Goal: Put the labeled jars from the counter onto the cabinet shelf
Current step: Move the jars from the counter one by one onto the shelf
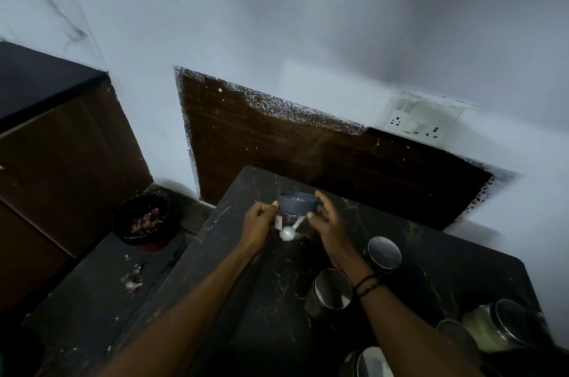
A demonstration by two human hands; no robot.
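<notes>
Reaching toward the middle of the frame, the left hand (258, 219) and right hand (328, 222) flank a clear jar (297, 207) with a dark lid standing on the dark tabletop (271, 315). Left fingers (272, 206) touch its side; the right ones are spread, just beside it, gripping nothing. Four metal-lidded jars (384, 253) wait at lower right. No cabinet shelf shows, so most of the job seems left.

We've got a dark bin (142, 218) on the floor and a white wall socket (421, 118) behind.
</notes>
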